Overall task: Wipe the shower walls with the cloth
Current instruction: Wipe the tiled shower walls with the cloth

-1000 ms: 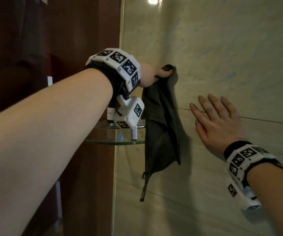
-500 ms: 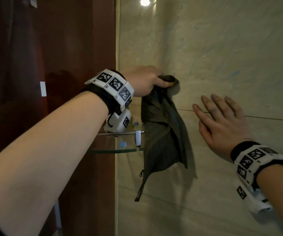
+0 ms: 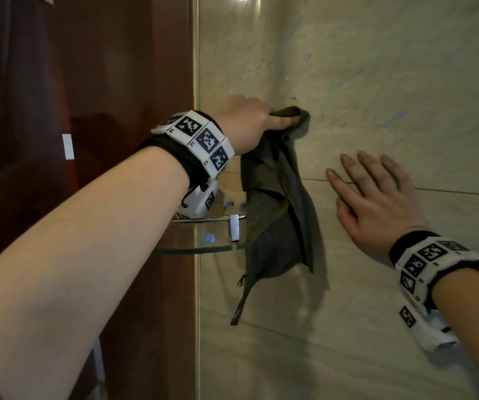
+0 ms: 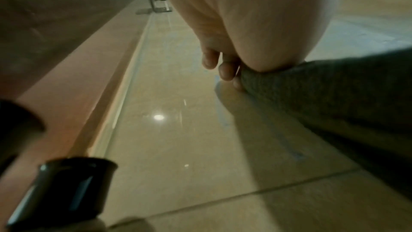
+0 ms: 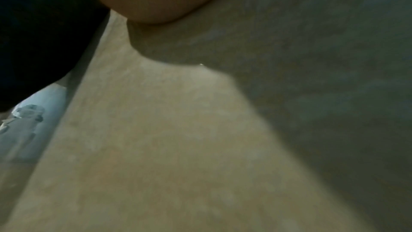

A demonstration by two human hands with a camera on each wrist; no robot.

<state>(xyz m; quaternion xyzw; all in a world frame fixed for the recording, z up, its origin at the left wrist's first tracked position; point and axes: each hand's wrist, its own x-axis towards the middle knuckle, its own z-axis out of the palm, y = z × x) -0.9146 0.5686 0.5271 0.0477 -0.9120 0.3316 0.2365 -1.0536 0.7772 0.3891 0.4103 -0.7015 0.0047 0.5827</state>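
Since a second ago the left hand (image 3: 247, 122) is sitting lower on the wall (image 3: 405, 67), just above the glass shelf (image 3: 203, 248). Its fingers are clamping the top of the cloth (image 3: 278, 215), which is hanging down against the tile. To the right, the right hand (image 3: 377, 203) is pressing flat on the wall, fingers straight and slightly apart.

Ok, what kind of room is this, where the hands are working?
Most likely a shower stall in a bathroom. The wall is large glossy beige tile with grout lines, a glass corner shelf is fixed beside a glass panel, and the left hand presses a dark cloth to the tile.
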